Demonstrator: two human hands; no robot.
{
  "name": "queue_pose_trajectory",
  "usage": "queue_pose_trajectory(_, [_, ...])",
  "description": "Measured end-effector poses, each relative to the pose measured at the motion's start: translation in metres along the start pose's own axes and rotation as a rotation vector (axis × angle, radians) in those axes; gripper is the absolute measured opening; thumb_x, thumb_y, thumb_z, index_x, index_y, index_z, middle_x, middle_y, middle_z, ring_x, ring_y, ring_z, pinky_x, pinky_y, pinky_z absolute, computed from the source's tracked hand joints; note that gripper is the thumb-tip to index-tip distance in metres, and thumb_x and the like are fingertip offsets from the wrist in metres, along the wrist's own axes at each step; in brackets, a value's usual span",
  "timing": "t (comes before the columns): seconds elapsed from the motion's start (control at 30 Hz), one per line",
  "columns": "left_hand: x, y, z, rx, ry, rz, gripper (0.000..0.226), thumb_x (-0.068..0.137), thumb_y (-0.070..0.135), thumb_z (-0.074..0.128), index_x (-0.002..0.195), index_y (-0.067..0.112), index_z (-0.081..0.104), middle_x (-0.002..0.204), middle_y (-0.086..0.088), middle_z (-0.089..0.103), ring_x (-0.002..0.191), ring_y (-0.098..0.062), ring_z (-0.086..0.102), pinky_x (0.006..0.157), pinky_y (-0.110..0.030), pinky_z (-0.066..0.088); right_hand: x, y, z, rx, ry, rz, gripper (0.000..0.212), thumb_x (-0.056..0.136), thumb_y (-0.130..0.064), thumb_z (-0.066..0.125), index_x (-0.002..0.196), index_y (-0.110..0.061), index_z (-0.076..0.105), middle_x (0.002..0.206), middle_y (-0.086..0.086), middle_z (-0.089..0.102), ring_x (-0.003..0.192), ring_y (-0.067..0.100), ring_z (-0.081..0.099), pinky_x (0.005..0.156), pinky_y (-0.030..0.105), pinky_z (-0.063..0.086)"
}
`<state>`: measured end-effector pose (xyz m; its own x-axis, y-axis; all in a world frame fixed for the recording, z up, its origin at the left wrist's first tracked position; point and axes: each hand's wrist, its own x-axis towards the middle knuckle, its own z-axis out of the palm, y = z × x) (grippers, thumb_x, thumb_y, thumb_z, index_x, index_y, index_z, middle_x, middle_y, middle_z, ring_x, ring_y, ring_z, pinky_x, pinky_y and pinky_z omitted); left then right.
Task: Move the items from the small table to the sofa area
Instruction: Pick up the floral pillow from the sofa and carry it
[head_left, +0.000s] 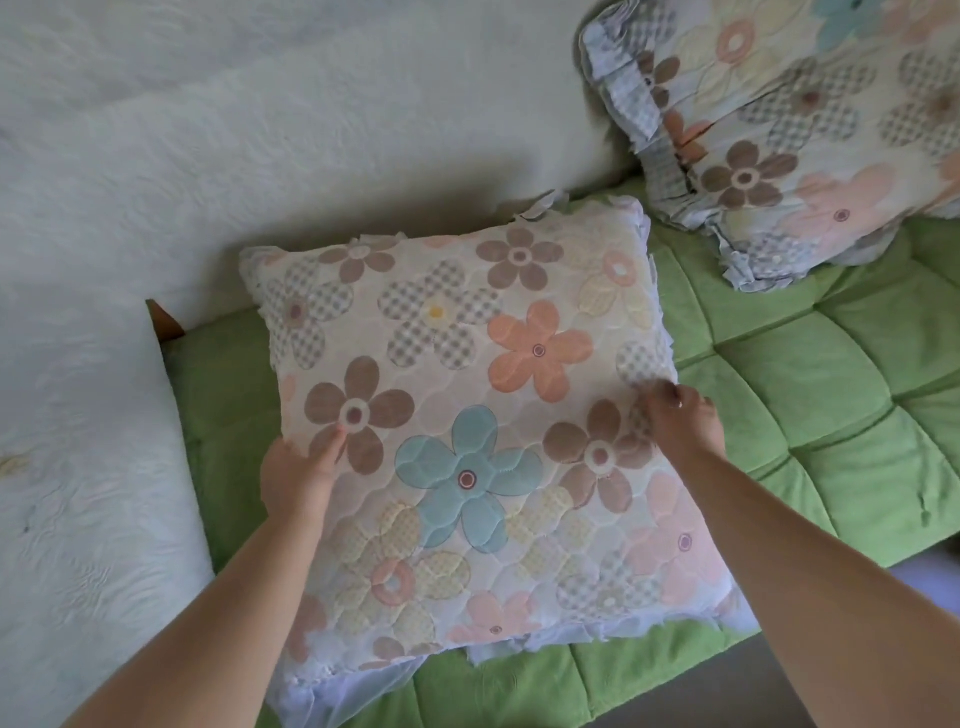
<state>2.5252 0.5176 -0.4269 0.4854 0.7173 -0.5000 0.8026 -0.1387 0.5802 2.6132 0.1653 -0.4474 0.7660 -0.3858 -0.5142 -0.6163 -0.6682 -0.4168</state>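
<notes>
Floral pillow (467, 364) is held at both side edges by two bare hands. The left hand (298, 475) grips the left edge: the thumb lies flat on the top face beside a brown flower, and the fingers go under the edge, out of sight. The right hand (680, 421) holds the right edge with fingers curled over the frilled border, pinching the fabric. Both forearms reach in from the bottom of the view.

The pillow sits over the green sofa seat (789, 395), face up and slightly tilted, with its far edge close to the backrest and its near corners reaching the seat's front edge. Whether it rests fully on the seat or is partly lifted cannot be determined.

A second pillow (779, 135) of the same floral pattern leans upright against the backrest at the upper right, well apart from the first. A white textured cover (260, 130) drapes the backrest, and a white covered armrest (78, 467) stands at the left, with a piece of brown wood (167, 322) showing in the corner between them.
</notes>
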Motion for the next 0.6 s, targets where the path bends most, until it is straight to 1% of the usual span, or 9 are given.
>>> queue_pose_trajectory(0.07, [0.017, -0.007, -0.001, -0.059, -0.025, -0.032, 0.083, 0.076, 0.053, 0.066, 0.135, 0.000, 0.041, 0.138, -0.017, 0.050, 0.126, -0.035, 0.047, 0.106, -0.040, 0.037, 0.018, 0.003, 0.002, 0.020, -0.011, 0.027, 0.062, 0.091, -0.053, 0.041, 0.127, -0.002, 0.048, 0.125, 0.026, 0.054, 0.114, 0.040, 0.051, 0.093, 0.041, 0.041])
queue_pose_trajectory(0.2, [0.045, -0.022, -0.001, -0.164, -0.181, -0.036, 0.074, 0.069, 0.054, 0.070, 0.129, 0.013, 0.053, 0.129, -0.006, 0.059, 0.120, -0.028, 0.053, 0.108, -0.039, 0.036, 0.046, 0.013, 0.005, 0.108, -0.071, 0.112, 0.084, 0.080, -0.076, 0.028, 0.116, -0.008, 0.059, 0.107, 0.022, 0.060, 0.093, 0.034, 0.057, 0.082, 0.038, 0.046])
queue_pose_trajectory(0.23, [0.049, -0.023, -0.003, -0.196, -0.235, -0.050, 0.077, 0.065, 0.054, 0.072, 0.128, 0.014, 0.055, 0.126, -0.006, 0.061, 0.117, -0.028, 0.056, 0.107, -0.041, 0.038, 0.047, 0.016, 0.003, 0.142, -0.100, 0.129, 0.090, 0.075, -0.082, 0.027, 0.117, -0.009, 0.059, 0.106, 0.021, 0.061, 0.090, 0.033, 0.057, 0.080, 0.038, 0.048])
queue_pose_trajectory(0.3, [0.058, -0.027, -0.004, -0.260, -0.318, -0.086, 0.080, 0.056, 0.053, 0.074, 0.125, 0.016, 0.058, 0.121, -0.007, 0.065, 0.110, -0.027, 0.060, 0.103, -0.044, 0.043, 0.049, 0.019, 0.006, 0.218, -0.176, 0.158, 0.109, 0.057, -0.093, 0.025, 0.119, -0.010, 0.058, 0.107, 0.022, 0.062, 0.087, 0.032, 0.060, 0.073, 0.037, 0.051])
queue_pose_trajectory(0.33, [0.062, -0.028, -0.004, -0.292, -0.346, -0.102, 0.078, 0.054, 0.050, 0.074, 0.123, 0.015, 0.060, 0.118, -0.007, 0.066, 0.105, -0.026, 0.063, 0.098, -0.041, 0.046, 0.052, 0.019, 0.009, 0.243, -0.203, 0.166, 0.119, 0.047, -0.098, 0.026, 0.120, -0.010, 0.057, 0.108, 0.022, 0.062, 0.088, 0.033, 0.061, 0.074, 0.039, 0.052])
queue_pose_trajectory(0.4, [0.066, -0.028, -0.002, -0.345, -0.378, -0.134, 0.070, 0.054, 0.044, 0.075, 0.117, 0.015, 0.064, 0.109, -0.006, 0.069, 0.093, -0.022, 0.067, 0.082, -0.034, 0.051, 0.053, 0.019, 0.011, 0.278, -0.214, 0.183, 0.132, 0.032, -0.102, 0.027, 0.124, -0.011, 0.055, 0.113, 0.022, 0.061, 0.097, 0.035, 0.061, 0.086, 0.047, 0.052])
queue_pose_trajectory(0.5, [0.064, -0.025, 0.000, -0.412, -0.382, -0.175, 0.057, 0.054, 0.038, 0.077, 0.104, 0.013, 0.069, 0.098, -0.007, 0.072, 0.079, -0.019, 0.071, 0.065, -0.028, 0.053, 0.054, 0.021, 0.014, 0.295, -0.214, 0.184, 0.137, 0.029, -0.102, 0.026, 0.129, -0.011, 0.052, 0.120, 0.023, 0.059, 0.104, 0.036, 0.059, 0.093, 0.049, 0.048])
queue_pose_trajectory(0.53, [0.062, -0.024, 0.000, -0.438, -0.384, -0.179, 0.055, 0.055, 0.035, 0.077, 0.104, 0.011, 0.069, 0.098, -0.008, 0.072, 0.079, -0.020, 0.072, 0.063, -0.028, 0.054, 0.054, 0.022, 0.014, 0.315, -0.213, 0.188, 0.136, 0.029, -0.102, 0.028, 0.130, -0.012, 0.052, 0.122, 0.023, 0.058, 0.106, 0.036, 0.058, 0.095, 0.050, 0.047])
queue_pose_trajectory(0.6, [0.055, -0.023, -0.003, -0.501, -0.383, -0.168, 0.056, 0.059, 0.029, 0.076, 0.110, 0.007, 0.067, 0.102, -0.010, 0.071, 0.083, -0.021, 0.071, 0.067, -0.030, 0.054, 0.052, 0.024, 0.013, 0.367, -0.219, 0.206, 0.135, 0.030, -0.101, 0.034, 0.132, -0.014, 0.050, 0.128, 0.022, 0.056, 0.114, 0.037, 0.055, 0.101, 0.051, 0.043])
